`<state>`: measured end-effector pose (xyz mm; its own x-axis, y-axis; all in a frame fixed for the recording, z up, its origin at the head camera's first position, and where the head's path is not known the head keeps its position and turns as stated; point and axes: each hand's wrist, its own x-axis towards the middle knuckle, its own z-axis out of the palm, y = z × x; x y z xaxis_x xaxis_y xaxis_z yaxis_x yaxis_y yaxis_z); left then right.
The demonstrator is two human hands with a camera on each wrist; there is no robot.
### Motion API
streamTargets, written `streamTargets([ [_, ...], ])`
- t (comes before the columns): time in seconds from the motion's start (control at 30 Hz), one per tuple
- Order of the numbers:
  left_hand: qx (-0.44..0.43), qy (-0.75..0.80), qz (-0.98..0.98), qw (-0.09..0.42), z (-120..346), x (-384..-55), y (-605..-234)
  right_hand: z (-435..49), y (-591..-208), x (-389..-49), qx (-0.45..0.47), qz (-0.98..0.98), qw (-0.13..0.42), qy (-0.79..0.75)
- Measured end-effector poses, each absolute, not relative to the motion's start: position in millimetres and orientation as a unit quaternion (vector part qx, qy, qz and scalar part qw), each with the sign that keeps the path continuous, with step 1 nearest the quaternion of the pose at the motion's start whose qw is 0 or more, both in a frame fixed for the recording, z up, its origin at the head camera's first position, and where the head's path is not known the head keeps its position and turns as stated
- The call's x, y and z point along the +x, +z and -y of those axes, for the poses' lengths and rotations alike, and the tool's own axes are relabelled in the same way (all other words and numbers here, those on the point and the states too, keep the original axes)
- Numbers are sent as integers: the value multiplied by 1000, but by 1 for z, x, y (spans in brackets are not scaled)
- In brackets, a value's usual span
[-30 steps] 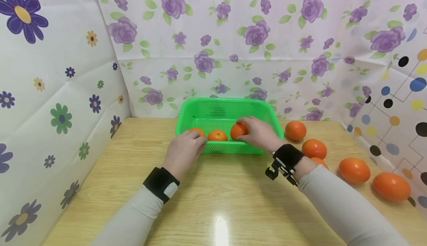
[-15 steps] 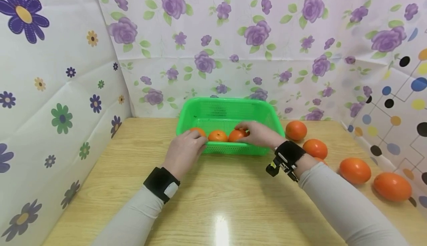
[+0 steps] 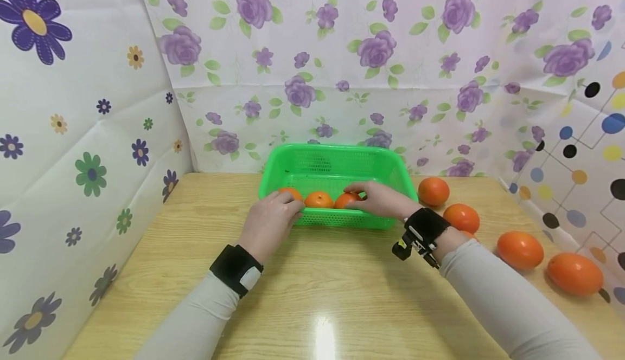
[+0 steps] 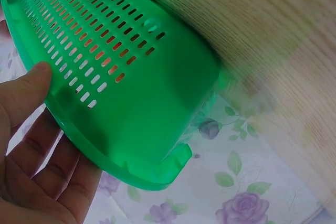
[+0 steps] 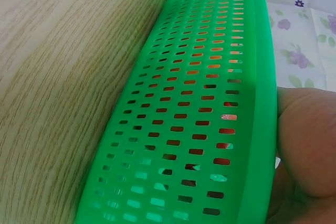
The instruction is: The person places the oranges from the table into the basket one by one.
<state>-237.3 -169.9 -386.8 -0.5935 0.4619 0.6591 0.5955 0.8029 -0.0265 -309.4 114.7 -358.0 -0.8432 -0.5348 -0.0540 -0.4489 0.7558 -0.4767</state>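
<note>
A green plastic basket [image 3: 332,148] with slotted walls stands at the back of the table. Inside, along its near wall, lie three orange-red tomatoes: a left tomato [image 3: 293,192], a middle tomato [image 3: 319,199] and a right tomato [image 3: 345,200]. My left hand [image 3: 273,216] grips the basket's near rim at the left, thumb [image 4: 31,85] on the outer side and fingers over the edge, partly covering the left tomato. My right hand [image 3: 383,198] reaches over the near rim and holds the right tomato between thumb and fingers. In the right wrist view the wall hides most of that tomato.
Several more tomatoes lie on the table to the right, among them one beside the basket [image 3: 433,191] and one farthest right [image 3: 575,274]. The right forearm partly covers one. Flowered sheeting [image 3: 293,116] stands close behind the basket, with more at both sides.
My right hand has lowered the right tomato into the basket, slightly left, beside the middle one. The left hand stays at the rim.
</note>
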Motion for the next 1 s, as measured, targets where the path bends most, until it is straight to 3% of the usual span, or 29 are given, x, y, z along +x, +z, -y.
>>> streamTargets([
  [0.53, -294, -91, 893, 329, 170, -236, -386, -116, -360, -309, -260, -937, 76, -222],
  [1.0, -294, -89, 895, 324, 171, -237, -386, -120, -355, -295, -253, -953, -17, -165],
])
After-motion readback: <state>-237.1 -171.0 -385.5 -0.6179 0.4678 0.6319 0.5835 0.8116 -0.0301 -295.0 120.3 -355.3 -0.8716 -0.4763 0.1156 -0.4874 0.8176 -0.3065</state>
